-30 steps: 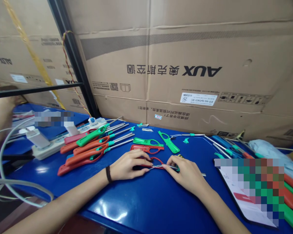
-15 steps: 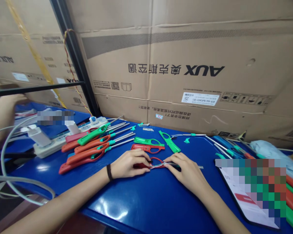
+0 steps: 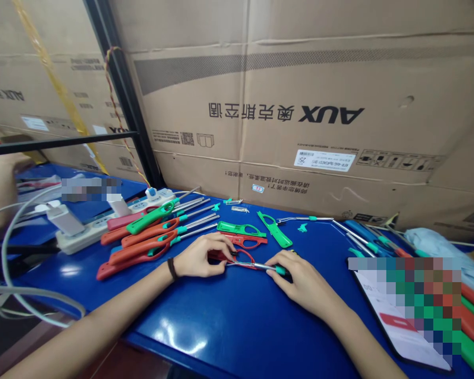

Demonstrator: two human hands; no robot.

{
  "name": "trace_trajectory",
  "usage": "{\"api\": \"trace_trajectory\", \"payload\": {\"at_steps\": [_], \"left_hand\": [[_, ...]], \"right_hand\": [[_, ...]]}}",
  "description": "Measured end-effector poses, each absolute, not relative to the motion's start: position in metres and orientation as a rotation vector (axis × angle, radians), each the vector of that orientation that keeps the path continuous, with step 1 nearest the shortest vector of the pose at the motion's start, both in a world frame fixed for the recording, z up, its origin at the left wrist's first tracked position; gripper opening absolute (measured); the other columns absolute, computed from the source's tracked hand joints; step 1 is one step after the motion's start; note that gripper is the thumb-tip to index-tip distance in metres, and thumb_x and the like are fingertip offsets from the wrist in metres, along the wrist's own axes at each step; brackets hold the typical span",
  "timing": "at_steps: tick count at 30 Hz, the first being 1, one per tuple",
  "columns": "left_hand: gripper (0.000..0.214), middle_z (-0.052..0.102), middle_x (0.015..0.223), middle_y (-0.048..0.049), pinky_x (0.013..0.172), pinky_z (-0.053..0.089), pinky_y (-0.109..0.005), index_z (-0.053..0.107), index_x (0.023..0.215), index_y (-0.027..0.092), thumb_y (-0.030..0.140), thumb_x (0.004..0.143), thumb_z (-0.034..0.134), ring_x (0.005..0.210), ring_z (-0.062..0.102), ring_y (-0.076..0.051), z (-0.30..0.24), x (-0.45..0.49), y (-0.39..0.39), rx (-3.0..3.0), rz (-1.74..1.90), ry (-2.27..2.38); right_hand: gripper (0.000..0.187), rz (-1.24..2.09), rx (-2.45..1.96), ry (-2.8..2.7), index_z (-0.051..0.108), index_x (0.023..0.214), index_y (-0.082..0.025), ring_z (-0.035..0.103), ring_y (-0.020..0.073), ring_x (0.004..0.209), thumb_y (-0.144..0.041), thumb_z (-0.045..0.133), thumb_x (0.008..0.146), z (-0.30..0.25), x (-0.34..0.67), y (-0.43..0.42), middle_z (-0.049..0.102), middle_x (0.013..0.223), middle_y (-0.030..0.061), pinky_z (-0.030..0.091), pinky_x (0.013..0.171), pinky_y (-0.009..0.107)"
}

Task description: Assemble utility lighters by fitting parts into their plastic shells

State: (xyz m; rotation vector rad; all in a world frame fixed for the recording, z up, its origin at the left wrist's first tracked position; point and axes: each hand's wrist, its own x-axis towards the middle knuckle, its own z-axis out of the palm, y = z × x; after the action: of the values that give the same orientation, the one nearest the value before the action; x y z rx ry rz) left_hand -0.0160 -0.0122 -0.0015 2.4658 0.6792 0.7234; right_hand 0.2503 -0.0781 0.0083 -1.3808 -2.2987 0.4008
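My left hand (image 3: 201, 256) is closed on a red lighter shell half (image 3: 248, 252); its handle end is hidden under my fingers, while the oval loop shows to the right. Between thumb and fingers of my right hand (image 3: 300, 273) is a thin metal lighter tube (image 3: 264, 266) with a teal collar. The tube points left against the loop, with a thin wire running toward my left fingers. Just beyond my hands lie another red shell half (image 3: 249, 241), a green shell half (image 3: 237, 228) and a second green one (image 3: 275, 230) set at a slant.
Several assembled lighters (image 3: 142, 247) are heaped at left beside a power strip (image 3: 82, 237) with plugs and cables. Small clear parts (image 3: 240, 209) lie at the back before a large carton (image 3: 284, 79). A phone (image 3: 398, 321) lies right. Another person's arm (image 3: 0, 195) is far left.
My left hand and the red shell half have shifted left. The tube's teal collar now shows at my right fingers. The other person's arm has drawn back leftward.
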Motion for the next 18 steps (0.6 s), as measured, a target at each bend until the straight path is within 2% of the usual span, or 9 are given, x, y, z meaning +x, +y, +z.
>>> {"api": "trace_trajectory", "payload": {"at_steps": [8, 15, 18], "left_hand": [[0.015, 0.063, 0.095, -0.0054, 0.078, 0.05, -0.027, 0.065, 0.074, 0.015, 0.006, 0.066, 0.056, 0.088, 0.06, -0.017, -0.005, -0.015, -0.012, 2.424, 0.79, 0.705], [0.015, 0.063, 0.093, -0.0051, 0.078, 0.049, -0.027, 0.064, 0.076, 0.015, 0.006, 0.066, 0.055, 0.087, 0.06, -0.016, -0.005, -0.018, -0.008, 2.43, 0.773, 0.748], [0.015, 0.063, 0.093, -0.005, 0.079, 0.049, -0.027, 0.063, 0.076, 0.015, 0.006, 0.066, 0.055, 0.086, 0.06, -0.016, -0.006, -0.018, -0.007, 2.426, 0.766, 0.76]], "right_hand": [[0.013, 0.303, -1.433, -2.335, 0.06, 0.094, -0.027, 0.064, 0.0178, 0.08, -0.024, 0.048, 0.09, 0.011, 0.236, -0.085, 0.063, 0.1, 0.0005, 0.048, 0.063, 0.027], [0.014, 0.352, -1.353, -2.255, 0.06, 0.092, -0.025, 0.064, 0.0159, 0.078, -0.026, 0.046, 0.092, 0.0, 0.234, -0.085, 0.059, 0.1, 0.0025, 0.051, 0.07, 0.028], [0.016, 0.336, -1.343, -2.227, 0.061, 0.092, -0.025, 0.064, 0.0152, 0.077, -0.027, 0.045, 0.092, -0.002, 0.233, -0.084, 0.058, 0.101, 0.0036, 0.051, 0.067, 0.027]]}}
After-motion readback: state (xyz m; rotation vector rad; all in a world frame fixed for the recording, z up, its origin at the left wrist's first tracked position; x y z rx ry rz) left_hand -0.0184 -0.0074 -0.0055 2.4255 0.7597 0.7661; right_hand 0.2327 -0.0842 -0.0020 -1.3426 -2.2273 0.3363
